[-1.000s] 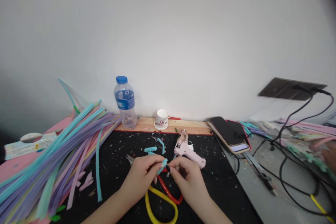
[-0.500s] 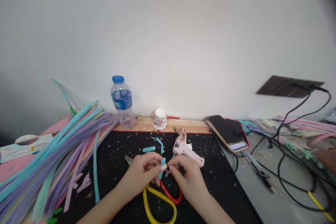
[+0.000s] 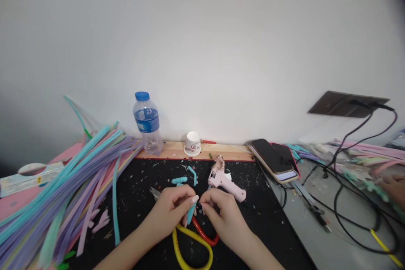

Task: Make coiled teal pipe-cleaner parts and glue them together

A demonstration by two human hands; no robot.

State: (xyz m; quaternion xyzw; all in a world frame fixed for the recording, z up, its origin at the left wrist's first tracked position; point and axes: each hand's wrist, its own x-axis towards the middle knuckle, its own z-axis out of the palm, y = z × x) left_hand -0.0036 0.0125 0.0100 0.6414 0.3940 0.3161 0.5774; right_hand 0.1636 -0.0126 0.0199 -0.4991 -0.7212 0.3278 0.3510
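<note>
My left hand (image 3: 172,209) is closed, its thumb and fingers pinching a short piece of light-blue pipe cleaner (image 3: 191,214) that points down. Just to the right, my right hand (image 3: 224,210) is closed in a pinch, fingertips almost meeting the left ones. A tiny black bit (image 3: 199,206) shows at its fingertips, too small to name. Below the hands lie scissors with one yellow handle (image 3: 193,247) and one red handle (image 3: 205,234); their blade tip shows left of my left hand. Beyond are a coiled blue pipe cleaner (image 3: 179,180) and a bent blue piece (image 3: 192,175).
A pink glue gun (image 3: 227,183) lies behind my right hand on the black mat (image 3: 142,236). Bundled pipe cleaners (image 3: 79,185) fill the left side. At the back stand a water bottle (image 3: 147,122) and paper cup (image 3: 193,143). Phones (image 3: 275,158) and cables lie right; another person's hand (image 3: 394,190) shows.
My right fingertips and the black bit have shifted slightly left and down. The blue piece in my left hand is turned and shows more of its lower length.
</note>
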